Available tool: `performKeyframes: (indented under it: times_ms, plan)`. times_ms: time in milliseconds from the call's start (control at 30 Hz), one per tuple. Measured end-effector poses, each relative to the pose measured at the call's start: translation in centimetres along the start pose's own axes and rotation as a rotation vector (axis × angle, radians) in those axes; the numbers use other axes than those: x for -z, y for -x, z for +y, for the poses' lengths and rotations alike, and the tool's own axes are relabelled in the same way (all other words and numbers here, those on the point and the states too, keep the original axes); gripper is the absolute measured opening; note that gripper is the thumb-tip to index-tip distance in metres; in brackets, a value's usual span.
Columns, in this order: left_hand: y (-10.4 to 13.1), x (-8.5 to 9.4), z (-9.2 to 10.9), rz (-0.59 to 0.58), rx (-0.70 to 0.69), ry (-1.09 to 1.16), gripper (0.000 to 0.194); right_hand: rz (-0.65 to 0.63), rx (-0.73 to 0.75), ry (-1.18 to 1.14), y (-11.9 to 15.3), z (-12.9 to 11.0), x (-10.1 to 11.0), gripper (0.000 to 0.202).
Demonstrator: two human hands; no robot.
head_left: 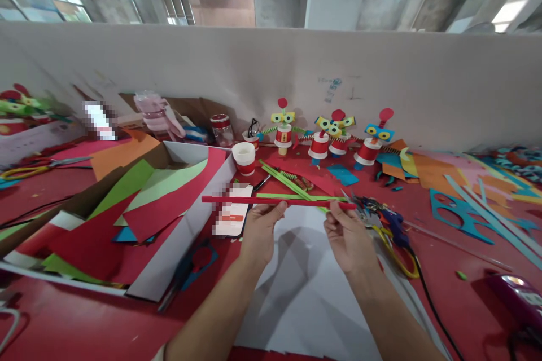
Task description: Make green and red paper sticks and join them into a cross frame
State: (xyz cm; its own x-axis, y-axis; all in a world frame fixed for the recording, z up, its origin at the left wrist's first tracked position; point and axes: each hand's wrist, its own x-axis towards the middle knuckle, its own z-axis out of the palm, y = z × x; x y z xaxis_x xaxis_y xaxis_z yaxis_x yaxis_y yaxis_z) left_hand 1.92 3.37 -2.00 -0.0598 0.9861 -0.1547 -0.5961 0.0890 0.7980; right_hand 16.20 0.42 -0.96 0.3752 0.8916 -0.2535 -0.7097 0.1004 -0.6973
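A long, thin red paper strip [237,200] is stretched level between my two hands, above a stack of white paper [309,299]. My left hand [259,234] pinches it near its middle between thumb and fingers. Close to its right end, my right hand [348,237] pinches it too. Green paper strips [288,180] lie crossed on the table just beyond. A phone [232,217] with a lit screen lies left of my left hand. By my right hand are scissors with yellow handles [392,254] and a blue-handled tool [393,220].
A white box [165,262] of coloured paper sheets stands at the left. Several paper-cup figures [283,135] line the partition, beside stacked cups [244,159] and a glass jar [222,131]. Cut blue paper [457,217] and a purple device [514,299] lie to the right.
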Motion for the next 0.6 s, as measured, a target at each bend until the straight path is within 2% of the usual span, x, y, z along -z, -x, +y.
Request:
performKeyframes:
  times_ms: [167,333,400,500,600]
  plan:
    - [-0.2,0.5,0.1,-0.05,-0.086,-0.082,0.018,0.072,0.097,-0.077,-1.5,-2.2,0.6,0.035]
    - [-0.2,0.6,0.8,0.033,-0.336,-0.104,0.013,0.198,0.247,-0.134,-2.4,-3.8,1.6,0.036]
    - [-0.3,0.7,1.3,0.005,-0.379,-0.159,0.013,0.205,0.276,-0.053,-2.2,-3.6,1.7,0.043]
    - [-0.4,1.0,2.2,-0.146,-0.264,-0.277,0.017,0.129,0.321,0.23,-1.5,-2.4,1.3,0.042]
    - [-0.6,1.5,2.7,-0.392,0.057,-0.458,0.02,-0.021,0.342,0.525,-0.8,-1.2,1.0,0.039]
